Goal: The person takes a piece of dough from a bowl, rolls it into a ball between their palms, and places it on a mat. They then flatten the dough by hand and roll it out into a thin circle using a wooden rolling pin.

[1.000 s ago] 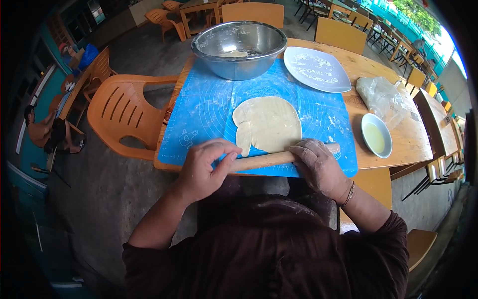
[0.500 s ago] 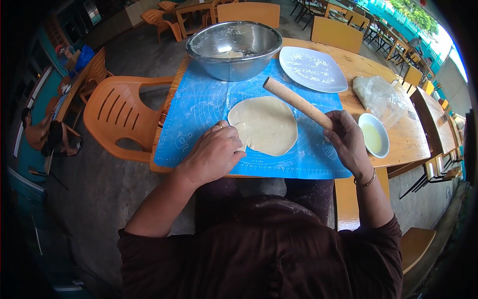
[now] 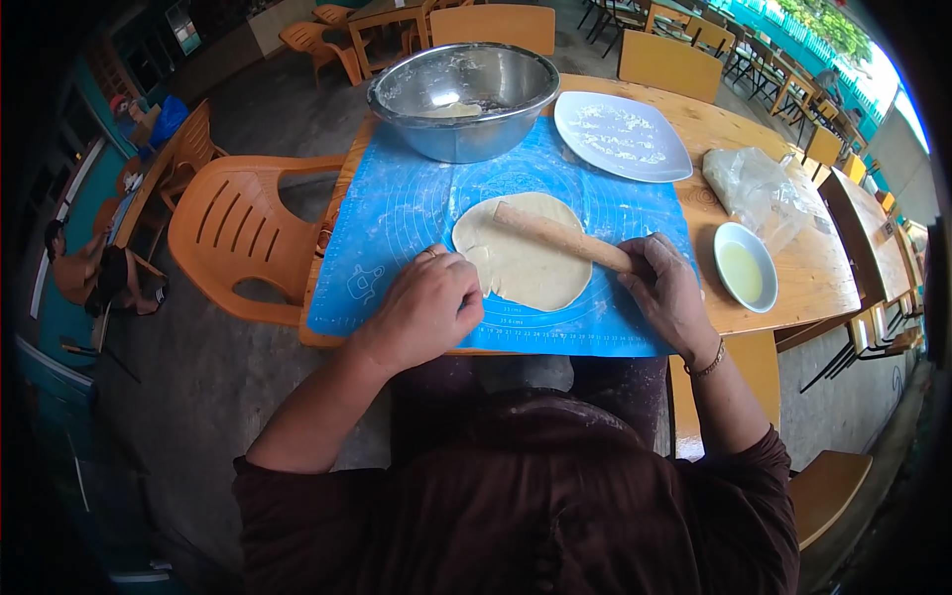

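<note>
A round, flattened sheet of dough (image 3: 531, 273) lies on a blue baking mat (image 3: 397, 198), with a small uneven patch at its left edge. My right hand (image 3: 669, 288) grips one end of a wooden rolling pin (image 3: 555, 234), which slants across the upper part of the dough. At the dough's left edge is my left hand (image 3: 424, 305), its fingers curled in and nothing visible in them. Beyond the dough stands a large metal bowl (image 3: 466, 139) with some dough inside. A white plate (image 3: 623, 139) dusted with flour is beside it.
On the wooden table's right side are a small white bowl (image 3: 745, 268) of pale yellow liquid and a clear plastic bag (image 3: 759, 188). An orange plastic chair (image 3: 238, 233) is at the left. Farther left sits another person (image 3: 84, 273).
My right hand has come down and left, laying the rolling pin onto the dough. My left hand has drawn back slightly from the dough's left edge, leaving the small patch there uncovered.
</note>
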Demonstrator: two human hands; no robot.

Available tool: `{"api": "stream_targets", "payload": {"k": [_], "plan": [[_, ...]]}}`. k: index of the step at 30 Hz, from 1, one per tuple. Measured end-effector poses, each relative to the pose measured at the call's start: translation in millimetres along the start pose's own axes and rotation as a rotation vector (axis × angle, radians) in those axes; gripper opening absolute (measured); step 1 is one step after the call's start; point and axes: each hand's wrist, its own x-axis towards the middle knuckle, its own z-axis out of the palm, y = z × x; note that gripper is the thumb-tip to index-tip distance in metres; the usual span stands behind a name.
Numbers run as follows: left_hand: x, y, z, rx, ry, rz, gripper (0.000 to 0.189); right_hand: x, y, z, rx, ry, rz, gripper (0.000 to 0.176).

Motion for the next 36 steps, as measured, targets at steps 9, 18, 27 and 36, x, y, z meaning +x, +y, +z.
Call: {"api": "stream_targets", "payload": {"k": [9, 18, 27, 36], "plan": [[14, 2, -16, -0.293, 0.006, -0.593, 0.014, 0, -1, 3, -0.047, 0.016, -0.023, 0.026], [18, 22, 2, -0.130, -0.010, -0.436, 0.013, -1, 0, 6, -0.063, 0.044, -0.038, 0.027], [2, 26, 16, -0.070, -0.042, -0.259, 0.016, -2, 3, 8, -0.063, 0.052, -0.069, 0.026], [-7, 7, 8, -0.534, -0.089, -0.461, 0.016, 6, -4, 5, 0.082, 0.050, -0.003, 0.027]]}}
